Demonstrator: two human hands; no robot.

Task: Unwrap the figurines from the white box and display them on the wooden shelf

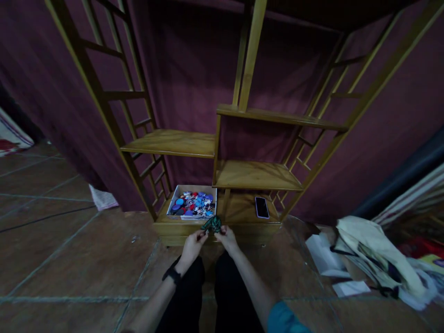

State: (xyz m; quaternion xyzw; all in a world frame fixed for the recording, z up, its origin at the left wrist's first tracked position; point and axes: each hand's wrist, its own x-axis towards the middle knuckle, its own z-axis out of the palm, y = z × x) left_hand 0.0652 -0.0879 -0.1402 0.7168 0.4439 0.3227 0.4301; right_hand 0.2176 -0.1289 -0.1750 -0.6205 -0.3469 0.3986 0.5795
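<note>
Between my hands is a small green-and-black piece (212, 225) that looks like bunched cloth; its exact kind is too small to tell. My left hand (194, 245), with a dark watch on the wrist, pinches its left end. My right hand (227, 238) has its fingers closed on the right side. Just behind it, on the bottom shelf, stands an open white box (173, 217) filled with several small red, blue, purple and white pieces. The held piece is in front of the box's right front corner.
A phone (262, 207) lies on the right of the bottom board of a wooden shelf unit (173, 142). Bags and cloth (378, 249) with white boxes (326, 256) are on the floor at right. A dark cable (52, 218) crosses the tiles at left.
</note>
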